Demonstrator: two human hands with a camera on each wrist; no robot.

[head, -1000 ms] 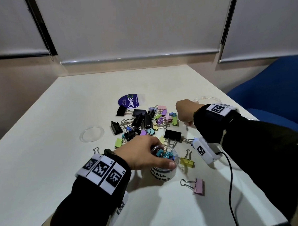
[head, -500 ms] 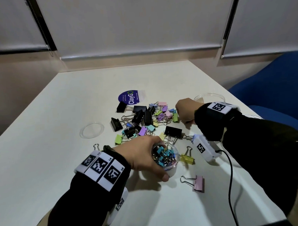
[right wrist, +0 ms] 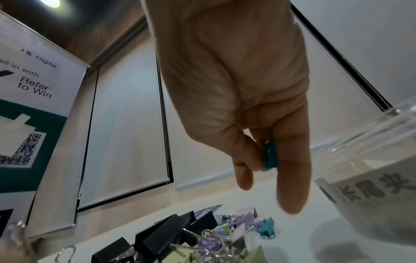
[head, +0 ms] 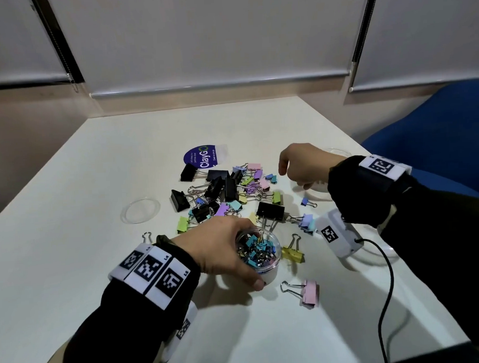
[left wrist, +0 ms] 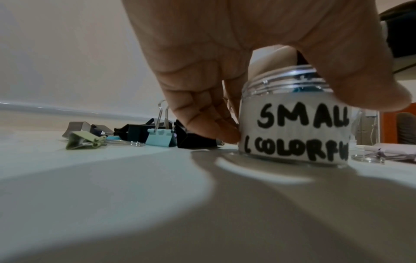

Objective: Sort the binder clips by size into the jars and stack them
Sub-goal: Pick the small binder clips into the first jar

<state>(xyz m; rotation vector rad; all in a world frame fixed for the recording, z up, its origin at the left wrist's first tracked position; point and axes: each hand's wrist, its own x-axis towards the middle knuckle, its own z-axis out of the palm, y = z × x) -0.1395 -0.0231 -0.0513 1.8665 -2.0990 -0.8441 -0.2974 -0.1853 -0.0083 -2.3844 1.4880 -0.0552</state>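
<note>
Clips lie heaped behind the jar; loose lid left.

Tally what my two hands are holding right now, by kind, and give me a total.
Jars: 1, the small jar, gripped by the left hand.
Binder clips: 1, a teal clip, pinched in the right hand.
Total: 2.

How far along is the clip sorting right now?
Partly done: the small jar already holds many small clips. In hand: the left hand grips that jar, while the right hand pinches a teal clip. Left: the pile on the table, lids, stacking.
</note>
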